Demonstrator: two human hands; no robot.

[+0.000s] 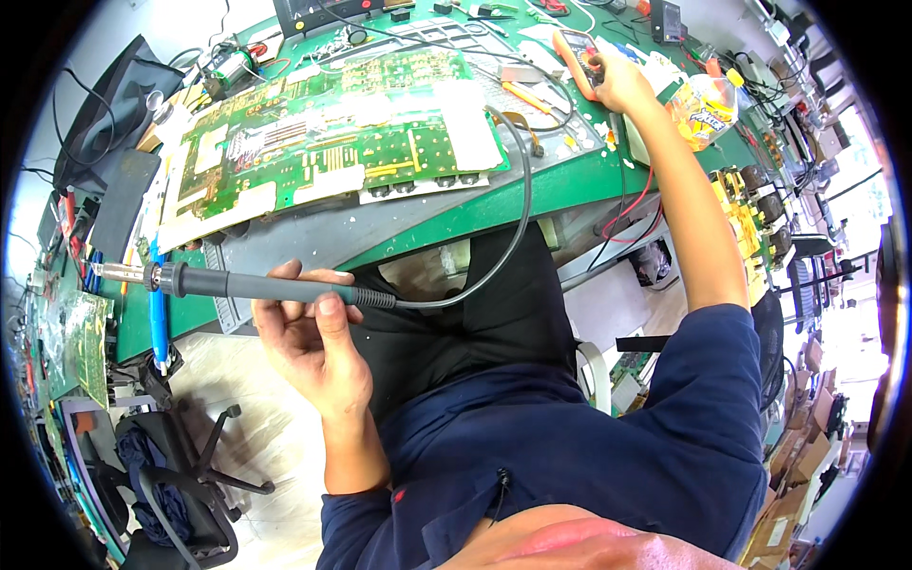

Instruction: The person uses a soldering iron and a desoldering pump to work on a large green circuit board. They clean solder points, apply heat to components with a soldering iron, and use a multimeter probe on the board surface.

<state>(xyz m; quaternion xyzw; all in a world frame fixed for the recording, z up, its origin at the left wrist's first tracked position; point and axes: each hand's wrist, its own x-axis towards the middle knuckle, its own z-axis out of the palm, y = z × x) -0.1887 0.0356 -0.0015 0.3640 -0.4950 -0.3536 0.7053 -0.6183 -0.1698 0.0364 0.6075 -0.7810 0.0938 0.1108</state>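
Note:
My left hand (328,347) holds a grey soldering iron (242,287) by its handle, in front of my lap. Its metal tip end points left, past the bench's front edge, and its grey cable loops up to the right. At the far right of the bench my right hand (627,85) reaches to an orange multimeter (573,57). The fingers are bent over its dial area, and the thumb side partly hides it. Between the hands, a large green circuit board (313,152) lies on a grey mat, its parts and white patches facing up.
A clear plastic bottle (705,109) with a yellow label stands by my right forearm. Red and black leads (635,228) hang over the bench edge. A blue pen-like tool (159,318) lies at the left. An office chair (180,475) stands on the floor at lower left.

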